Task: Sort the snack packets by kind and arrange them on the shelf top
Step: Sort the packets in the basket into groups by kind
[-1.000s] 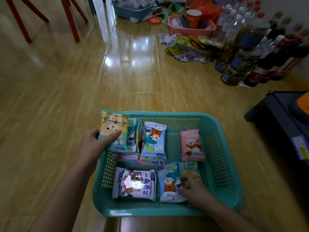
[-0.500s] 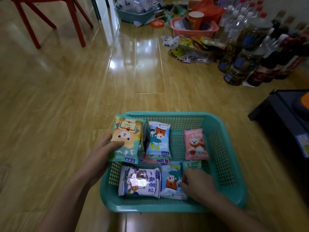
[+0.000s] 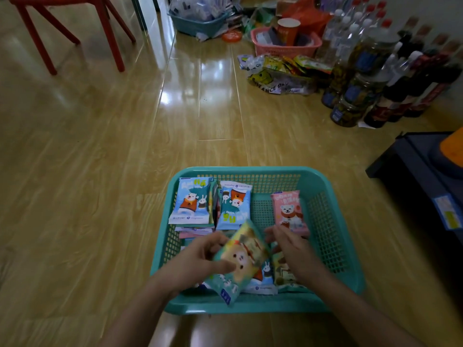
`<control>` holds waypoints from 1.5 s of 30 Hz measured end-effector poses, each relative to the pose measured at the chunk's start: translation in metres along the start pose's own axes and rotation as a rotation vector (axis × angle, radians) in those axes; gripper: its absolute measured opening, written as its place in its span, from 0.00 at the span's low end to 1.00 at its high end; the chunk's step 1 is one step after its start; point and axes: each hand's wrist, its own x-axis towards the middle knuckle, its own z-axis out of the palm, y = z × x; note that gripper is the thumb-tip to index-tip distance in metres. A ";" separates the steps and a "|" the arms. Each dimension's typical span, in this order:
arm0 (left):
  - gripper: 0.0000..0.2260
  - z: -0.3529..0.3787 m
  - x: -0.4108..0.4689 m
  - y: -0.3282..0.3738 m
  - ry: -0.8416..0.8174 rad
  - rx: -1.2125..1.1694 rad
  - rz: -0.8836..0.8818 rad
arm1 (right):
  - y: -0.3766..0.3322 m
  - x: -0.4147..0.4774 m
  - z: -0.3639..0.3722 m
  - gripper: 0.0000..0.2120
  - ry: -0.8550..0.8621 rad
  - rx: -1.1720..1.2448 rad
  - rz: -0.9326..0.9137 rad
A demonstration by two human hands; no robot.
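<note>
- Two bare hands meet over the front half of a teal basket (image 3: 250, 306) that sits on a wooden floor (image 3: 87, 171)
- Left hand (image 3: 200, 261) holds a yellow-and-teal packet (image 3: 240, 261) above the basket's front, thumb across the printed face and fingers curled behind; the packet is tilted, its lower end toward the front rim, and it is blurred
- Right hand (image 3: 293, 251) is just beside that packet's right edge, fingers spread loosely; I cannot tell whether it touches or pinches the packet
- Under both hands, at the basket's front, lie more packets, among them a blue rabbit packet (image 3: 263, 279) and a greenish packet (image 3: 283, 271)
- At the basket's back left a blue bear-and-rabbit packet (image 3: 191, 201) leans upright; just right of it an upside-down blue packet (image 3: 234, 206) stands, with thin packets on edge (image 3: 214, 201) between them
- A pink bear packet (image 3: 289, 211) lies toward the basket's back right, apart from the blue ones
- Well beyond the basket stand a pink basket (image 3: 285, 48), a blue tub (image 3: 198, 23), a printed snack bag (image 3: 280, 78) and rows of bottles (image 3: 400, 71)
- Beyond the basket to the left are red chair legs (image 3: 110, 33); to its right is a dark low unit (image 3: 413, 171)
</note>
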 end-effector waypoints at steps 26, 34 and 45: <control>0.05 -0.038 0.010 0.007 0.728 0.096 0.199 | 0.062 0.005 -0.041 0.10 -0.100 -0.460 0.447; 0.12 -0.055 0.029 0.007 0.798 0.424 0.064 | 0.008 0.028 -0.031 0.15 0.098 -0.751 0.043; 0.22 -0.065 0.075 -0.004 0.762 0.613 -0.104 | -0.012 0.091 0.037 0.35 0.047 -0.529 0.118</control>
